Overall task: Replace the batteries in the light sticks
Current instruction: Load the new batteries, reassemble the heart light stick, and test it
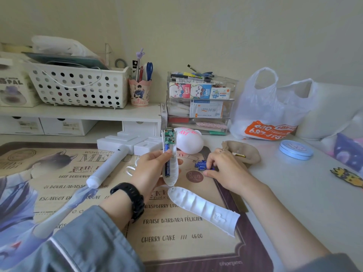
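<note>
My left hand [152, 169] grips an opened white light stick handle [170, 160], held upright above the desk mat. Its green circuit board shows at the top and a blue battery sits in the open bay below. The stick's white head [189, 140] with pink lettering is behind it. My right hand [221, 167] rests on the mat, fingers pinching one of several loose blue batteries [202, 165]. The removed white cover [204, 208] lies on the mat in front of me. A second white light stick [108, 167] lies on the mat to the left.
A printed desk mat [176, 238] covers the table's near part. White foam packing [129, 142] sits behind the sticks. A beige pouch [243, 152], a blue round tin [296, 149] and a plastic bag [273, 108] are on the right. A shelf with basket [78, 89] stands behind.
</note>
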The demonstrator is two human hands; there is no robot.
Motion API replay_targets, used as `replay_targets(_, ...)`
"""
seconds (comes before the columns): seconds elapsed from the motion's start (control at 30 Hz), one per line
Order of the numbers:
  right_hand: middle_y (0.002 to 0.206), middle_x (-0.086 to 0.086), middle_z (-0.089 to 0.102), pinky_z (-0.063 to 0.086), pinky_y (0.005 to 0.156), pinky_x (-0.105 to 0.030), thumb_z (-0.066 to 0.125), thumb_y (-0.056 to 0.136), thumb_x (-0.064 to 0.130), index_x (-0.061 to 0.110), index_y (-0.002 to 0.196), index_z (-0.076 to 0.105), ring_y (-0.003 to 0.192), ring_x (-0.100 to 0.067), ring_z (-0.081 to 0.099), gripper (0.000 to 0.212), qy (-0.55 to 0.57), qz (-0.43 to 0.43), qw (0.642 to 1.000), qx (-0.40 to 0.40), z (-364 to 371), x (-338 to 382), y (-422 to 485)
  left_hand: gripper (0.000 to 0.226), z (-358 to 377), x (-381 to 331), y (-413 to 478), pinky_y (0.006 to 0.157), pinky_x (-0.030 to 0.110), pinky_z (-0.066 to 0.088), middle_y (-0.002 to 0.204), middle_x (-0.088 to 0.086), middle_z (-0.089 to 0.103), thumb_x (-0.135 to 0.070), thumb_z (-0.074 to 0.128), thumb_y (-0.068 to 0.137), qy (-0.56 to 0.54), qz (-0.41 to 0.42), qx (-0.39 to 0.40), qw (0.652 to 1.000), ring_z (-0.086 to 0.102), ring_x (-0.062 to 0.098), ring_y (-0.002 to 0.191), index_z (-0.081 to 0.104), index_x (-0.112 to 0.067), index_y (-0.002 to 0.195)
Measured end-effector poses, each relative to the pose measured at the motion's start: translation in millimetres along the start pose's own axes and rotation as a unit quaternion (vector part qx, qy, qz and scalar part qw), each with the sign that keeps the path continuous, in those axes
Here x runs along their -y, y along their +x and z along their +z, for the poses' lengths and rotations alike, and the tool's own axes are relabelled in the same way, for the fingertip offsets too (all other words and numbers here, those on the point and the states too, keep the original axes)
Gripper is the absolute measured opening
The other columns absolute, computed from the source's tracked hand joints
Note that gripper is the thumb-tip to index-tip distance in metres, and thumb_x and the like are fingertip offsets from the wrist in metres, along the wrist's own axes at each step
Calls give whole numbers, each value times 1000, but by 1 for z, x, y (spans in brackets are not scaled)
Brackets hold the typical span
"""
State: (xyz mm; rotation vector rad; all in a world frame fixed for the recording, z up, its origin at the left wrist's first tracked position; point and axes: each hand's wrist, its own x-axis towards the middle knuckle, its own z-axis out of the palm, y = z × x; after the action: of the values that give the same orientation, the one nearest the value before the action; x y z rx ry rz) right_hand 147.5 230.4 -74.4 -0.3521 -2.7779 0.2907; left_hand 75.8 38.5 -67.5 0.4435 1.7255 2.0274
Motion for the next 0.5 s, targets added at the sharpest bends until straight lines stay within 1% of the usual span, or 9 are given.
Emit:
replay_targets(0.07,90,6,48,45,73,-36,73,81,35,23,87,54,90,-17,50,23,-2,3,1000,-16,-1,-1,0,23,0,0,0,49,25,53,97,13,72,-24,50,97,0,0,0,1000,65,26,77,65,-7,92)
replay_targets(0.13,92,7,47,43,73,-34,71,82,36,22,94,57,93,-16,49,23,-18,8,1000,-13,0,-2,0,23,0,0,0,50,26,53,96,13,72,-24,50,97,2,2,0,1000,66,26,77,65,-7,93)
replay_targets(0.23,90,4,49,42,74,-34,68,85,36,22,88,64,92,-18,52,15,-23,7,1000,9,3,-4,0,24,-1,1,1,52,27,54,95,12,73,-24,49,97,5,5,-1,1000,66,25,77,66,-6,96)
replay_targets(0.3,89,2,49,41,76,-34,68,86,34,20,86,66,91,-18,49,14,-18,-4,1000,25,5,-4,1,25,-1,1,1,53,27,54,93,11,73,-25,49,97,4,4,1,1000,66,24,75,65,-6,98)
replay_targets(0.37,89,0,51,37,77,-31,66,88,28,17,85,68,88,-16,47,12,-2,-19,999,32,6,-3,3,24,-1,2,1,55,28,55,93,10,73,-25,49,97,3,3,3,1000,66,23,75,65,-7,97)
replay_targets(0.43,84,0,54,37,73,-30,61,91,21,16,83,64,79,-13,50,10,70,-18,997,12,5,3,4,24,-2,2,1,60,32,55,94,11,73,-25,49,97,4,3,3,1000,66,25,77,66,-7,94)
replay_targets(0.47,81,0,57,39,70,-31,59,93,18,17,82,61,73,-11,51,11,135,-10,991,-1,3,7,4,24,-2,2,1,62,34,55,95,12,73,-25,50,97,5,2,2,1000,66,26,78,66,-8,93)
replay_targets(0.5,79,0,61,42,68,-30,56,94,14,17,83,58,69,-9,52,11,216,-3,976,-13,0,13,4,24,-2,3,2,64,36,55,96,12,73,-25,50,97,6,1,1,1000,66,27,78,66,-7,93)
